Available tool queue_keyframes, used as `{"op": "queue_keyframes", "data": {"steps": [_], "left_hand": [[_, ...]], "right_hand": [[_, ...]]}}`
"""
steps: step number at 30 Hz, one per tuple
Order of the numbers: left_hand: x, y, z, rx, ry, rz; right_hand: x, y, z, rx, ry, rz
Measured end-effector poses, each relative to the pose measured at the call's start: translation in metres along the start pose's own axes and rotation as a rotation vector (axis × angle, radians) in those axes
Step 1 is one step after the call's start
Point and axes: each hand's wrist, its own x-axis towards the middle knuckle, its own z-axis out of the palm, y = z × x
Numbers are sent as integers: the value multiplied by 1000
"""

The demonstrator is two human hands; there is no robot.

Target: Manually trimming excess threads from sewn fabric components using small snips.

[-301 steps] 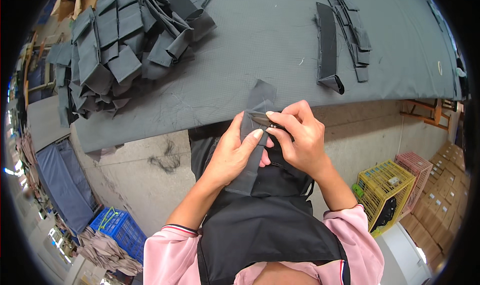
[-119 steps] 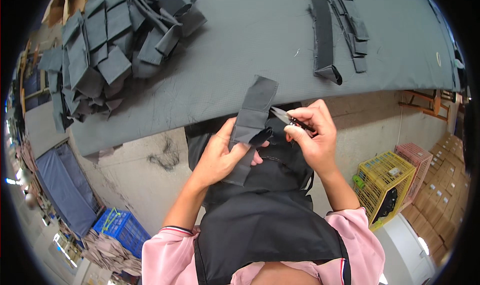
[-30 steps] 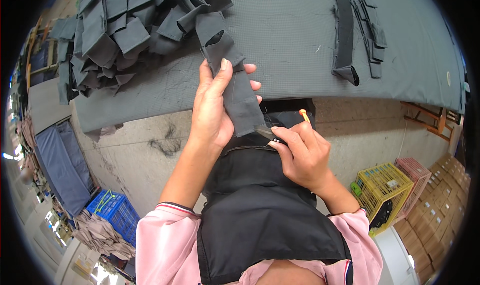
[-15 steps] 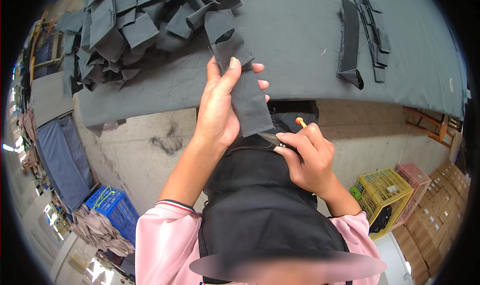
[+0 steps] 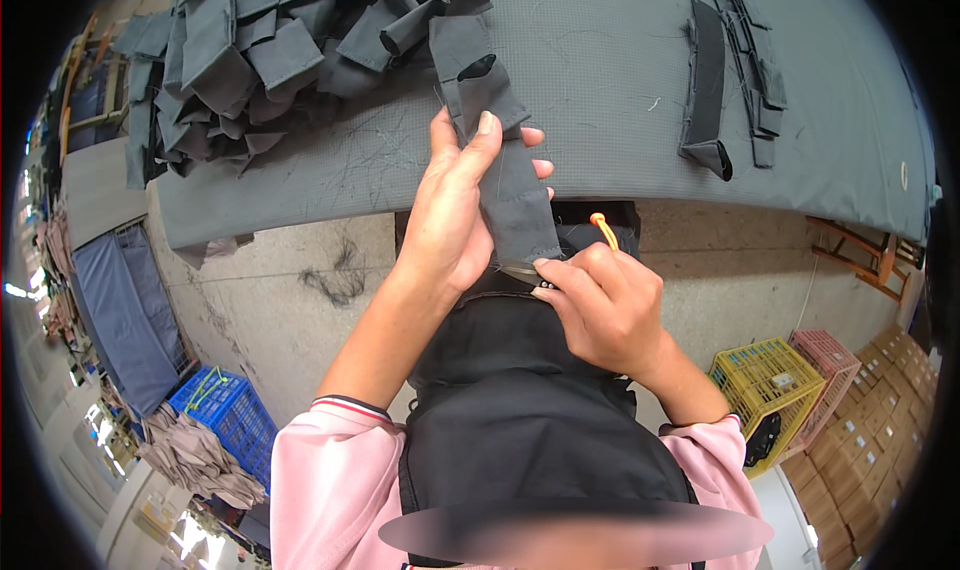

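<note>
My left hand [image 5: 440,210] is closed round a dark grey sewn fabric strip [image 5: 521,205], thumb on top and fingertips showing past its right edge. The strip's upper part, with a folded opening, lies over the table edge; its lower end hangs in front of my black apron [image 5: 520,370]. In my right hand [image 5: 618,305], pinched between thumb and fingers, is a pair of thread snips [image 5: 518,270]. Their blades lie at the strip's bottom edge; whether they touch it I cannot tell. An orange-yellow cord [image 5: 605,232] sticks up behind the right hand.
A heap of grey fabric strips [image 5: 240,60] covers the far left of the cloth-covered table [image 5: 600,100]. More strips [image 5: 705,90] lie at the right. Loose threads dot the cloth. On the floor stand a blue crate [image 5: 228,410], a yellow crate [image 5: 765,390] and cardboard boxes [image 5: 870,440].
My left hand and the strip have shifted slightly right. The snips have moved left along the strip's bottom edge, with the right hand turning a little.
</note>
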Motion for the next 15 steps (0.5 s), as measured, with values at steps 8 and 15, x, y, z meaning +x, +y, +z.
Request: {"op": "queue_keyframes", "data": {"steps": [8,15], "left_hand": [[-1,4,3,-15,17,-22],[1,3,4,6,16,17]], "right_hand": [[-8,-2,-8,56,82,-4],[-14,-1,-12,255,161,190]]}}
